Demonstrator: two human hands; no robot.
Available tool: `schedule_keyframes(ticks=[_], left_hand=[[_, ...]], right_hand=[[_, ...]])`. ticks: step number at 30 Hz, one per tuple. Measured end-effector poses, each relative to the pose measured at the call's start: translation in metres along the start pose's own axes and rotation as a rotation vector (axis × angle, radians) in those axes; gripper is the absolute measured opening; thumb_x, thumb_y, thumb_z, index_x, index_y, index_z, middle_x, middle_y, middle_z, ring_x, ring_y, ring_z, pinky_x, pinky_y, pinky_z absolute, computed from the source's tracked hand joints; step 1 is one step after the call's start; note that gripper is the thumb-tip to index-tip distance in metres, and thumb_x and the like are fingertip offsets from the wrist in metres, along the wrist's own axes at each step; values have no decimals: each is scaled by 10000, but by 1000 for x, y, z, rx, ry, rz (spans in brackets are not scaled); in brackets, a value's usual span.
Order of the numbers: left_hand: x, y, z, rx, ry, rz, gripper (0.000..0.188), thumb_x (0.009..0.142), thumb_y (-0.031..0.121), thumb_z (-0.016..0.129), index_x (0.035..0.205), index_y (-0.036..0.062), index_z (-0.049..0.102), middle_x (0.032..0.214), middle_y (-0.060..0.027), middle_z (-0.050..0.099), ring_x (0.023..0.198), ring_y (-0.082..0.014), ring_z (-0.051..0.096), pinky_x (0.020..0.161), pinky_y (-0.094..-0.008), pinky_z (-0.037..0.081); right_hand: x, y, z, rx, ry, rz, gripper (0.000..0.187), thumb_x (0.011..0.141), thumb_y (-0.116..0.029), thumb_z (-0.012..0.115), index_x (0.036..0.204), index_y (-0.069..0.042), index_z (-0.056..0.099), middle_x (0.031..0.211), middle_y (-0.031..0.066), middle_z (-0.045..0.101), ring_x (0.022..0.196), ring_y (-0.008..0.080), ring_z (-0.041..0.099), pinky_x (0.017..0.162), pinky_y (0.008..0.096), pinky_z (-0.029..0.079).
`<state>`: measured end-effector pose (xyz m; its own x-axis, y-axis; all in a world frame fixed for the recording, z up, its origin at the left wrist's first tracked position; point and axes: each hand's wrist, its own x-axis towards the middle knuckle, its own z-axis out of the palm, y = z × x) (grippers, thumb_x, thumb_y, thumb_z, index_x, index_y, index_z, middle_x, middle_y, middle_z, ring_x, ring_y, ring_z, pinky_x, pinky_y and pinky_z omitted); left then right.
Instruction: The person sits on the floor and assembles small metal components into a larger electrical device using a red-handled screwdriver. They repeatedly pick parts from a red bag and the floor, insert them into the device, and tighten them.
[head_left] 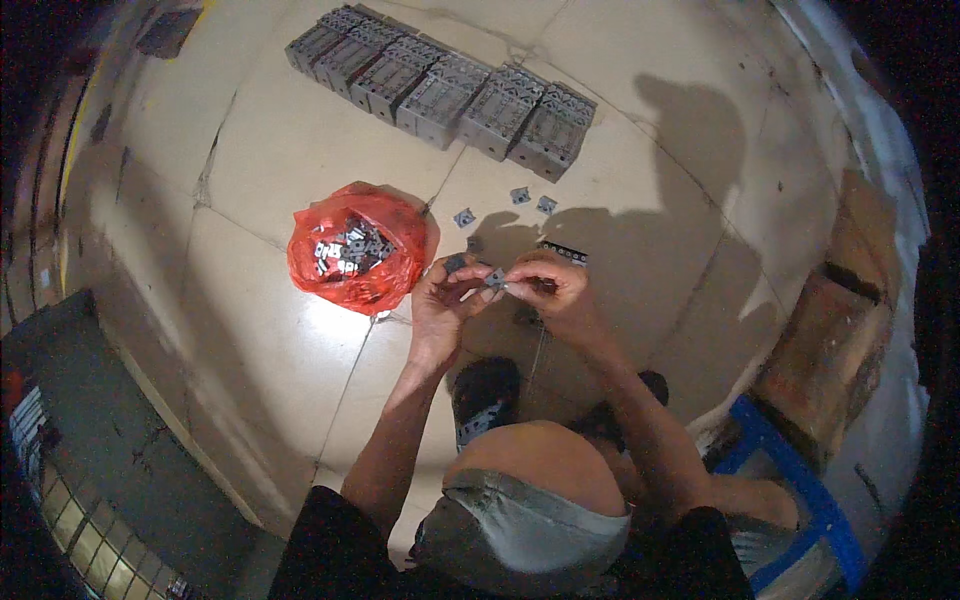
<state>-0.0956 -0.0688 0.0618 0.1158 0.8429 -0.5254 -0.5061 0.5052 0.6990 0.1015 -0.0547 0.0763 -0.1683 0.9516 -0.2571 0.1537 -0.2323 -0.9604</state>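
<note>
Head view: the left hand and right hand meet near the middle, both closed at the fingertips on a small, flat, squarish light-grey piece. The left pinches it from nine o'clock, the right from three; whether it is plastic or metal I cannot tell. A darker grey lump sits against the left fingers, too blurred to say whether it is gripped.

The step in hand looks like close fingertip work on that one piece, held just above the cream tiled floor. Whether anything is being joined to it cannot be made out.

Seen from the held piece, three loose, squarish grey pieces lie apart from one another on the tiles, at eleven, just past twelve and one o'clock. A black strip with a row of pale dots shows at two o'clock, just beyond the right hand. Between nine and ten stands an open, crumpled red plastic bag of small black and white parts. A row of grey, patterned, box-shaped blocks runs from about eleven to one, farther off.

The next move, I judge, calls for a steady left pinch and fine turning by the right fingertips.
</note>
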Motion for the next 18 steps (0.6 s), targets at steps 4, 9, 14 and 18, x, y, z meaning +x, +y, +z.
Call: schedule_keyframes(ticks=[4, 9, 14, 18], left_hand=[[-2, 3, 4, 150, -51, -17, 476, 827, -176, 693, 1243, 26, 579, 1165, -97, 695, 1152, -206, 653, 972, -343, 587], [1, 5, 10, 256, -100, -17, 520, 826, -213, 647, 1283, 16, 552, 1185, -89, 692, 1151, -189, 651, 961, -325, 585], [6, 1, 13, 335, -142, -2, 540, 824, -214, 640, 1305, 9, 539, 1232, -100, 689, 1146, -186, 663, 943, -315, 589], [8, -1, 12, 308, -177, 29, 549, 824, -206, 641, 1316, 10, 527, 1248, -107, 689, 1149, -193, 668, 935, -310, 589]], right_hand=[[2, 0, 5, 1, 18, -20, 107, 890, -14, 766, 993, -4, 740, 950, 50, 699, 866, 90, 662, 748, 248, 539], [-1, 8, 4, 49, 61, 149, 118, 883, -24, 778, 974, 1, 706, 913, 25, 695, 870, 81, 653, 767, 246, 536], [3, 17, -3, -25, 58, 135, 141, 890, -45, 776, 969, -5, 666, 896, 7, 691, 851, 71, 635, 782, 247, 527], [4, 21, -8, 116, 48, 217, 149, 861, -52, 790, 967, -8, 695, 906, 47, 726, 842, 112, 679, 775, 281, 552]])
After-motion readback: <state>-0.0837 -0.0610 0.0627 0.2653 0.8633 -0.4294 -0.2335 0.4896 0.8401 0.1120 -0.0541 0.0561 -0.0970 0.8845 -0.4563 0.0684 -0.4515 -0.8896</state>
